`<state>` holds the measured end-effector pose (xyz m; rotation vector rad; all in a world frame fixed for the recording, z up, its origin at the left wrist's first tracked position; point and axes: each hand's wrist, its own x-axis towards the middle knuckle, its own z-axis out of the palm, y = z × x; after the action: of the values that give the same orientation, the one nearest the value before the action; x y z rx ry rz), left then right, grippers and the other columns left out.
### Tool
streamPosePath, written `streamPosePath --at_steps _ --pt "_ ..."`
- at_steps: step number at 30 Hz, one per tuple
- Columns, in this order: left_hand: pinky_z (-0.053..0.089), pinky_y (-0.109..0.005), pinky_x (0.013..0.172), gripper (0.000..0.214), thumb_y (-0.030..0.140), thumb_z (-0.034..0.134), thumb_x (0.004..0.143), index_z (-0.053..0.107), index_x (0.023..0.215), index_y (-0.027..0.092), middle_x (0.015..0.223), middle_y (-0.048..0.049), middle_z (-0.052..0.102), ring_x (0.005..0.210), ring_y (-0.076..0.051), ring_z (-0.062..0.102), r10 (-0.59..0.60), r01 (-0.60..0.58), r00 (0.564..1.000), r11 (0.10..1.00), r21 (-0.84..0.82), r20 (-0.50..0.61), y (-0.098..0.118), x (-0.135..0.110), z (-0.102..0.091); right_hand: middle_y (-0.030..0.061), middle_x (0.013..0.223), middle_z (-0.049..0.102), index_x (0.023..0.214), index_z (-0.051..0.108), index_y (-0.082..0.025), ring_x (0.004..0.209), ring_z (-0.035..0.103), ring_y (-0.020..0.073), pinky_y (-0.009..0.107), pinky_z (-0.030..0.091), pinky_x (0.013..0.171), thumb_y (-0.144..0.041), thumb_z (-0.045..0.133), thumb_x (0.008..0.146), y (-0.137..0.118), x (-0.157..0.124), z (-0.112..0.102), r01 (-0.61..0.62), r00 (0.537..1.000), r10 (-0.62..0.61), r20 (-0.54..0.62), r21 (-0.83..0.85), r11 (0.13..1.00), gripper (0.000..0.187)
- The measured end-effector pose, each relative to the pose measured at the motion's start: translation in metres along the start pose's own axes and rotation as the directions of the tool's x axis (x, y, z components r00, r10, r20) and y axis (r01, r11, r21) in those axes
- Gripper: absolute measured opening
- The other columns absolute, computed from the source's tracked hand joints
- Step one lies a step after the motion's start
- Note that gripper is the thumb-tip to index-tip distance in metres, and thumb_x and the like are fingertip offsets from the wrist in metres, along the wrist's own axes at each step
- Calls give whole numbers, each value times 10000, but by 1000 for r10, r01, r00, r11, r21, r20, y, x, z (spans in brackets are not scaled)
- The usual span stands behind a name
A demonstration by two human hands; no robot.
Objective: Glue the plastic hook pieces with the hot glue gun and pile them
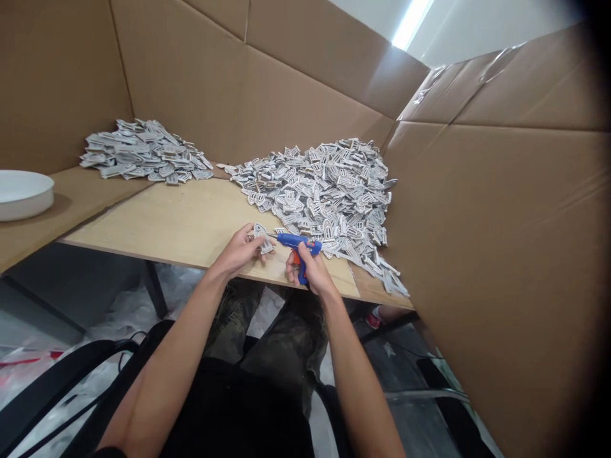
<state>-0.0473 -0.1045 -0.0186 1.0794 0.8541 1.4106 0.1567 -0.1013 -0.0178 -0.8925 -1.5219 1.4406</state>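
Near the table's front edge, my left hand pinches a small grey-white cut-out piece with slots in it. My right hand is wrapped round the handle of a blue hot glue gun with an orange trigger. Its nozzle points left and reaches the piece; whether the tip touches it I cannot tell. Just behind the gun spreads a large heap of similar cut-out pieces, some lying close to my right hand.
A second heap of grey pieces lies at the back left. On the left stands a white round dish. Cardboard walls enclose the wooden table at the back and right. A red shoe shows below the table.
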Motion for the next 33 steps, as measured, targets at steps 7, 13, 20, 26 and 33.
streamPosePath --at_steps 7,13,20,26,33 --pt "468 -237 516 160 150 732 760 676 909 130 868 -101 777 539 -95 585 35 -38 998 998 43 54 0 1 -3 28 624 650 761 643 -207 454 585 145 252 444 354 -851 661 827 1 -1 0 -7 1000 7 7 -35 999 648" --pt "458 -239 517 167 151 743 741 681 894 130 874 -101 780 540 -90 569 50 -53 997 997 47 53 0 1 -2 26 621 644 757 639 -211 443 573 143 258 443 356 -889 648 799 0 -1 0 -9 1000 9 7 -51 999 679" --pt "453 -219 518 188 242 767 837 663 947 131 889 -119 771 641 -123 639 56 -56 998 998 41 20 -4 1 -3 20 613 638 754 642 -202 441 582 140 242 432 336 -866 672 801 1 -1 -2 1 1000 -1 -20 4 1000 666" --pt "574 -287 640 254 287 758 873 561 969 159 874 -96 748 753 -197 744 86 -86 996 995 50 3 -10 1 -5 15 620 645 766 646 -187 430 588 126 217 421 329 -843 672 818 1 -2 -3 12 999 -10 -36 42 999 659" --pt "486 -234 618 369 373 790 839 501 996 206 842 -57 766 699 -168 714 123 -119 992 976 184 -8 -17 3 -6 7 604 638 749 629 -191 426 585 121 208 415 334 -838 694 800 0 -3 -2 16 1000 -15 -22 57 998 652"
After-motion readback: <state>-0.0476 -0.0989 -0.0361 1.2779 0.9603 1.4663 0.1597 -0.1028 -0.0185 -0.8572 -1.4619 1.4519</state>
